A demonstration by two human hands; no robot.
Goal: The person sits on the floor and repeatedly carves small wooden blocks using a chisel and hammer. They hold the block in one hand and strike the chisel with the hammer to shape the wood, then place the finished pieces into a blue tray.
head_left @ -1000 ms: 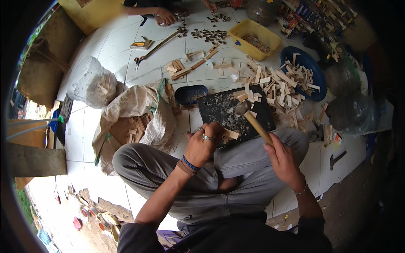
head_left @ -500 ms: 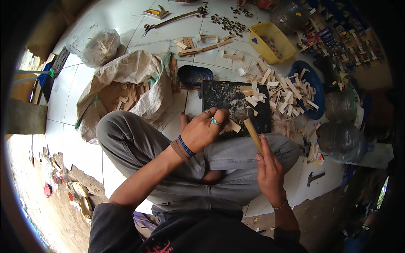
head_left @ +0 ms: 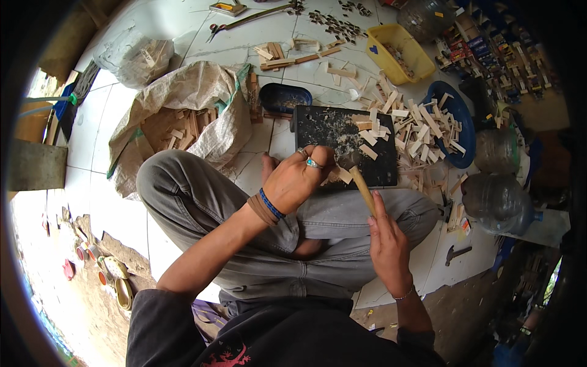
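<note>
Operator seated, black shirt (head_left: 281, 330) with a red lizard print on the front, legs crossed in grey trousers (head_left: 189, 189). Open woven sack (head_left: 232, 134) by the left knee, wood offcuts inside. Black board (head_left: 384, 171) in front, wood dust and loose strips on it. Upper right: bank of packs (head_left: 478, 52) with red, blue and yellow printed labels, too small to read. Blue basin (head_left: 467, 119) right of the board, pale wood pile (head_left: 422, 131) spilling into and around it. Yellow tub (head_left: 391, 66) beyond, blue patch on its side. Plastic jug (head_left: 422, 19) behind that, orange-yellow sticker on it.

Left hand (head_left: 299, 180): fingers curled together over the board's near edge; can't tell what they pinch, fingertips hidden. Right hand (head_left: 389, 251): thumb and fingers closed on the handle of the hammer (head_left: 364, 191), head right at the left fingertips, contact unclear. Pale wood strip (head_left: 340, 175) pokes out just beside those fingertips, below the hammer head.
</note>
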